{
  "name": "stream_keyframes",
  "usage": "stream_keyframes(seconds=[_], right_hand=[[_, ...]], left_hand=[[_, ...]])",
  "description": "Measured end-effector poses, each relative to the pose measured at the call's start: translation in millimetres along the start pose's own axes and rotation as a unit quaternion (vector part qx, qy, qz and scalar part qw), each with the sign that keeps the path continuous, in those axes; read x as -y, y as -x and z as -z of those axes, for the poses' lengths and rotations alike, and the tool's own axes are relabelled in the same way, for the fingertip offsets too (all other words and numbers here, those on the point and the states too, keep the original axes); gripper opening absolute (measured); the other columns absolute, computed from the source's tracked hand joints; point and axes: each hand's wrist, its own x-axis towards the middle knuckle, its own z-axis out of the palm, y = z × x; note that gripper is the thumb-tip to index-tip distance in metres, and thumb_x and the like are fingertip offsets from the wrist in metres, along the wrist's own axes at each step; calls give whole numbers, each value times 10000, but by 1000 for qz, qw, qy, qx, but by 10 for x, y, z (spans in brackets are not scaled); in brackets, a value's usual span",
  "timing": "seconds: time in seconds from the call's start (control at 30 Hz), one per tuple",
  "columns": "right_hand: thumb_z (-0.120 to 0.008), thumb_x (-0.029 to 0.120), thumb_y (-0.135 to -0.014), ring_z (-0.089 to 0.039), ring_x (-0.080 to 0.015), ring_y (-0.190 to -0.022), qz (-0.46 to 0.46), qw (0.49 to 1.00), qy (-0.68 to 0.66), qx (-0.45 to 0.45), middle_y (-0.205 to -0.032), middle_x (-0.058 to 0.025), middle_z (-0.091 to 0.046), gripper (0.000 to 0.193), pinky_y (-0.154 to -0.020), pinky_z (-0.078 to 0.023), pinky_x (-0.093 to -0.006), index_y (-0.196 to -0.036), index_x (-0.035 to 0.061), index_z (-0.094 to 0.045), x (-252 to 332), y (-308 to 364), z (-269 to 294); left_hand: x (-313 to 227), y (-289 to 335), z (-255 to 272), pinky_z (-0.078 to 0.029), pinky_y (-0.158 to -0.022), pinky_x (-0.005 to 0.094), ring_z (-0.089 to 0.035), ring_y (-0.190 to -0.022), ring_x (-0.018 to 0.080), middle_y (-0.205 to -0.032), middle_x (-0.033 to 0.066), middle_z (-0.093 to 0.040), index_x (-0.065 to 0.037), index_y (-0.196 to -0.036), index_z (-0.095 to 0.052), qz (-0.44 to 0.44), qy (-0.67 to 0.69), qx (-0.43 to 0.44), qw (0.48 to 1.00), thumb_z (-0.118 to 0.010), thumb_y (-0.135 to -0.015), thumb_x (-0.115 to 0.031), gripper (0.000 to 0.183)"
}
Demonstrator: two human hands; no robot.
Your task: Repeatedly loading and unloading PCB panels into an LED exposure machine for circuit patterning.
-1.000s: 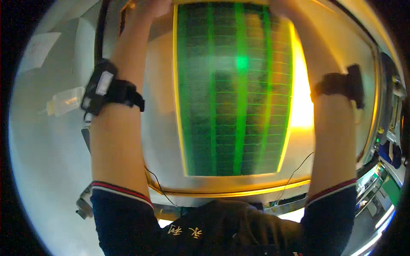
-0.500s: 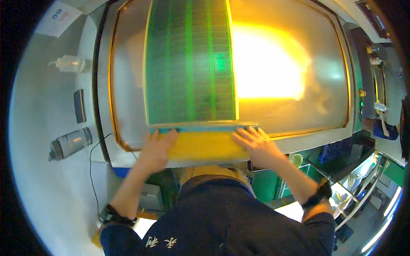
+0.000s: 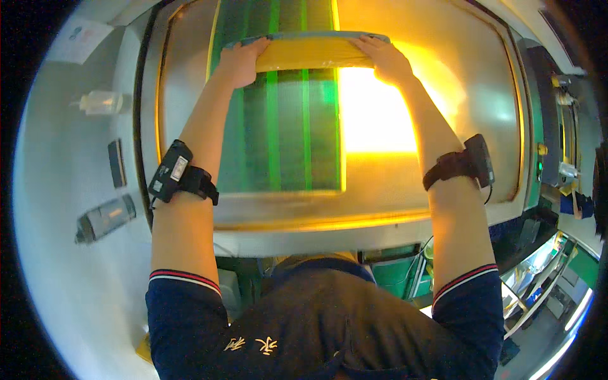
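Observation:
A wide yellow bar with a blue-grey far edge (image 3: 313, 54) lies crosswise over the green panel (image 3: 288, 126), toward the panel's far part. My left hand (image 3: 242, 62) grips the bar's left end, its fingers closed over the far edge. My right hand (image 3: 387, 58) holds the opposite end the same way, past the panel's right edge. The panel is long and dark green with brighter green stripes and yellow side edges. It lies on a framed flat bed (image 3: 380, 183), and the bar hides a strip of it.
Bright yellow-white light (image 3: 373, 114) glares right of the panel. On the pale left surface are a squeeze bottle (image 3: 101, 102), a dark flat block (image 3: 116, 163) and a grey cylindrical object (image 3: 106, 218). A raised rim (image 3: 323, 223) borders the bed; shelving (image 3: 538, 285) stands lower right.
Both hands have carried the yellow bar away from me, from the panel's near edge to its far part. My forearms now stretch across the bed.

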Motion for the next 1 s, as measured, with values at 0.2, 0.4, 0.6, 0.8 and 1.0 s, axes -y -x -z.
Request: stream_keyframes(seconds=[0.2,0.4,0.6,0.8,1.0], right_hand=[[-483,-75,-806,-437,-288,-1353,4,1000,-11,-26,-1496,-52,-443,758,-1089,-415,-391,-1466,291,-408,-1082,-1594,-89],[-540,-29,-810,-466,-318,-1326,11,999,-43,16,-1502,-69,-437,703,-1100,-397,-412,-1451,243,-447,-1199,-1942,-295],[-515,-52,-781,-489,-297,-1312,14,996,-7,-88,-1470,-85,-477,691,-1092,-397,-438,-1415,220,-500,-1055,-1448,-177],[-557,40,-831,-555,-320,-1179,27,939,-326,103,-1321,-124,-579,475,-934,-485,-475,-1299,120,-576,71,1537,-156],[-593,251,-875,-581,-349,-1119,87,983,-163,21,-1324,-142,-528,490,-857,-492,-526,-1356,195,-518,992,3495,343]], left_hand=[[461,-1761,63,-502,-942,501,-613,-1072,423,-1179,211,-641,-263,-1422,-453,8,-2,-30,1000,-563,-762,35,732],[786,-2256,161,-462,-1021,502,-587,-1166,385,-1249,189,-623,-211,-1401,-484,-43,33,-12,998,-551,-765,53,692],[385,-1658,90,-460,-1025,510,-589,-1129,423,-1209,207,-634,-190,-1419,-457,-59,-1,-95,994,-540,-794,74,684],[-994,981,443,-464,-968,524,-582,-1107,438,-1202,248,-623,-121,-1419,-459,-53,140,212,966,-667,-824,-122,631],[-1995,2878,689,-376,-1076,522,-461,-1272,486,-1418,192,-494,-102,-1443,-405,-43,43,317,947,-663,-678,22,817]])
